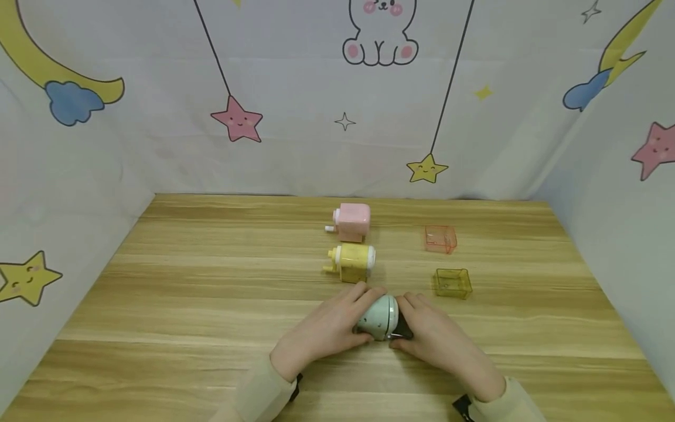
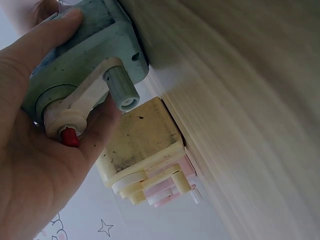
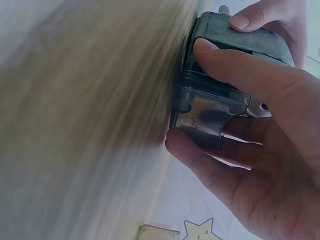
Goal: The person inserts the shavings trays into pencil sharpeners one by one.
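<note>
A pale green crank pencil sharpener (image 1: 378, 319) stands on the table between both hands. My left hand (image 1: 337, 322) grips its body from the crank side, thumb on one side and fingers around the other. In the left wrist view its crank handle (image 2: 122, 89) and a red knob (image 2: 69, 137) show near the palm. My right hand (image 1: 432, 331) holds the dark see-through shavings drawer (image 3: 205, 102), which sticks out of the sharpener's other end. The right thumb lies along the sharpener's edge beside the drawer, and the fingers curl about the drawer's outer end.
Behind the green one stand a yellow sharpener (image 1: 355, 262) and a pink sharpener (image 1: 354, 221). To their right lie a yellow see-through drawer (image 1: 452, 283) and a red see-through drawer (image 1: 440, 239). Printed cloth walls (image 1: 295, 158) enclose the wooden table (image 1: 211, 281).
</note>
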Demonstrator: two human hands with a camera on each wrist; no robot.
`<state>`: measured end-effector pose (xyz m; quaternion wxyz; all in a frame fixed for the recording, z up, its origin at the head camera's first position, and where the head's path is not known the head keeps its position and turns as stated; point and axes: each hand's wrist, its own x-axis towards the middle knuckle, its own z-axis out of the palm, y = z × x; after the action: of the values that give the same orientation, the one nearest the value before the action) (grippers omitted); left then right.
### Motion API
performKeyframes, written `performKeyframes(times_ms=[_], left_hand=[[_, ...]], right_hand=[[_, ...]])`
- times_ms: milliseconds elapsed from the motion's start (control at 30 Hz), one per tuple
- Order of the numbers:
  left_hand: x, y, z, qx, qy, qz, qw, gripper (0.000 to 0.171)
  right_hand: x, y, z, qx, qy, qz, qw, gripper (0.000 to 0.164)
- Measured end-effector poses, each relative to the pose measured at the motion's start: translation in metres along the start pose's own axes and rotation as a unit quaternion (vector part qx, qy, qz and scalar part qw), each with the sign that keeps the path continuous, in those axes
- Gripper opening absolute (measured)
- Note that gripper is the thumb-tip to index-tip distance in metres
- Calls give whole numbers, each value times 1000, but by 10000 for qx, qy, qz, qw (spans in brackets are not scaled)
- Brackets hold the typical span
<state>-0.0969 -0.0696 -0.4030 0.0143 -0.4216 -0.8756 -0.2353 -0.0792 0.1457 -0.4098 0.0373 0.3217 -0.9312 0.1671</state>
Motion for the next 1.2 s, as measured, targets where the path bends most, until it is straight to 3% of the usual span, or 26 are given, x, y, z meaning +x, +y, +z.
performKeyframes(times_ms=[400, 633, 1200], left_hand=[[1, 0, 1, 42, 19, -2, 10000, 82], [0, 1, 1, 28, 45, 2, 10000, 83], [0, 2, 1, 80, 24, 16, 10000, 85]], right_hand=[[2, 2, 1, -116, -73, 148, 9998, 68], [2, 1, 2, 351, -167, 205, 9990, 66], [5, -2, 5, 698, -133, 195, 9973, 68]])
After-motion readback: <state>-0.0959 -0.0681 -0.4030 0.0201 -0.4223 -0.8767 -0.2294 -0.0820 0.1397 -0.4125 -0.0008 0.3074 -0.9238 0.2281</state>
